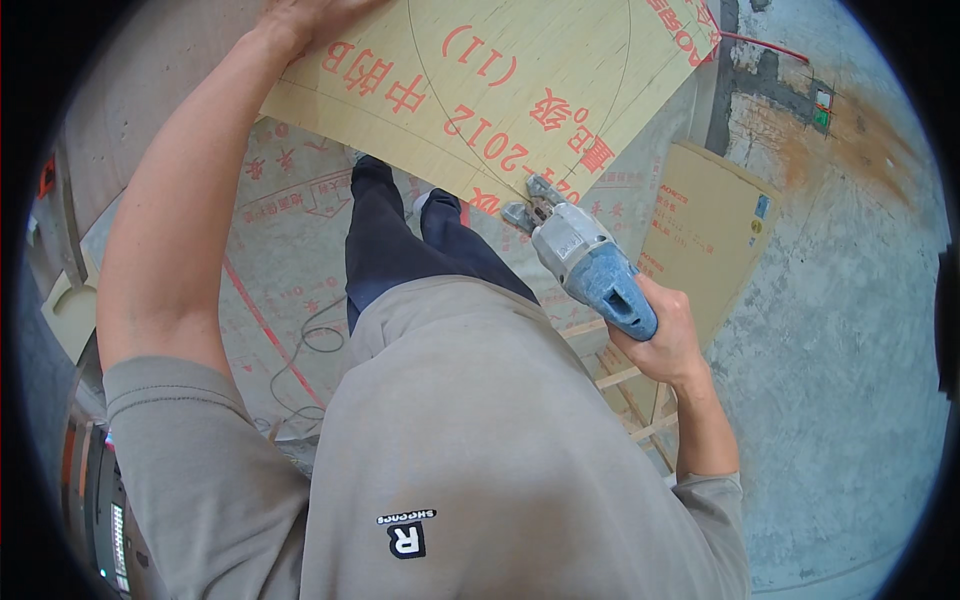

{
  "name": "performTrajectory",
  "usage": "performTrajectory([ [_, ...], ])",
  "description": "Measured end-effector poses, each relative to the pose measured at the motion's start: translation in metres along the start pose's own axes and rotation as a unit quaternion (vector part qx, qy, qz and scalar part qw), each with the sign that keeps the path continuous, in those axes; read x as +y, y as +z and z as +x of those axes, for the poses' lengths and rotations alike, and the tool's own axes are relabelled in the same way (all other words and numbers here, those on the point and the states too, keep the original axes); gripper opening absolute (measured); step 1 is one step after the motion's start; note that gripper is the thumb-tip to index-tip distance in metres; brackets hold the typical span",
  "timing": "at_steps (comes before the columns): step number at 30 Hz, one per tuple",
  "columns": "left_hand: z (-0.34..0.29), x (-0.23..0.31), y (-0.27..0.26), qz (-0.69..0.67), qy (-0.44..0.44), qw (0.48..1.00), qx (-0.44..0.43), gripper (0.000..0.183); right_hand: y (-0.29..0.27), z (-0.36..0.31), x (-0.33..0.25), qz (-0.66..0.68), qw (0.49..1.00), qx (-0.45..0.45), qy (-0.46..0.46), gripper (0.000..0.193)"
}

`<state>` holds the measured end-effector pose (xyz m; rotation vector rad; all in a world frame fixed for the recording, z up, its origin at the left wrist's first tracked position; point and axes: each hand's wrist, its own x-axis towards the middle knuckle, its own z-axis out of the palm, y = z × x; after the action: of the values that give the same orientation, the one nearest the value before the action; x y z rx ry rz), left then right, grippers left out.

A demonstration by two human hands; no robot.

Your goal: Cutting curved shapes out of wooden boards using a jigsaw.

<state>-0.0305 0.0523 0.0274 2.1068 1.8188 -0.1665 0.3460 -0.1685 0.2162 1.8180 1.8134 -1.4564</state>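
Note:
My right hand is wrapped round the rear of a blue-and-silver jigsaw. The saw's metal foot meets the near corner of a pale yellow plywood board, beside pencilled curves; its blade is too small to make out. Red printing covers the board's face. At the upper edge of the picture, my left hand rests on the board's left side. Its fingers run out of the picture, so their closing does not show.
A second yellow board leans by the grey concrete wall at right. Printed sheeting covers the floor, with a grey cable lying on it. Thin wooden strips are below the saw. A wall box has a red conduit nearby.

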Motion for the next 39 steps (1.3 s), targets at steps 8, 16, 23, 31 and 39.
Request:
performTrajectory([
  [8,0.007,-0.014,0.02,0.001,0.018,0.999,0.05,0.096,0.002,0.001,0.0,0.008,1.0,0.009,-0.005,0.02],
  [16,0.003,-0.004,0.006,-0.004,0.0,1.0,0.015,0.095,0.003,0.001,-0.002,0.005,1.0,0.006,-0.002,0.019],
  [23,0.005,-0.011,0.013,-0.003,0.015,1.0,0.024,0.094,0.002,-0.001,0.002,-0.003,1.0,0.003,0.011,0.025],
  [31,0.002,-0.006,0.008,-0.009,0.006,1.0,0.02,0.095,0.002,0.002,-0.005,-0.002,1.0,0.0,0.004,0.022],
  [39,0.003,-0.007,0.007,-0.015,0.008,1.0,0.025,0.094,0.002,0.007,-0.01,-0.008,1.0,-0.002,-0.006,0.02],
])
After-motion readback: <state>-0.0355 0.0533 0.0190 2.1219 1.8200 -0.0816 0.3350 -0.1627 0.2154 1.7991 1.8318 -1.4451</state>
